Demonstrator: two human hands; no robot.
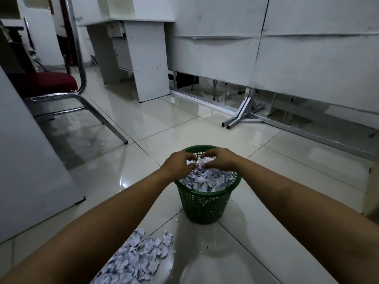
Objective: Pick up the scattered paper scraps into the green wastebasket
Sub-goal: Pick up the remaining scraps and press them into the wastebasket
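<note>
**Dim office corner, glossy tiles underfoot**

Low light here, and the pale tiled floor (164,111) throws back soft reflections, dark grout lines running diagonally. On the left, a red-cushioned chair (44,84) on a chrome tube frame, its leg angling down to the tiles. Behind it stands a white desk (143,58) with a drawer unit tucked under the top. To the right, white partition panels (287,48) stretch along, propped on grey metal feet (242,113). A white panel (26,160) fills the near left.

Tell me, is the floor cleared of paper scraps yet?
No, a pile of paper scraps lies on the tiles near the green wastebasket.
</note>
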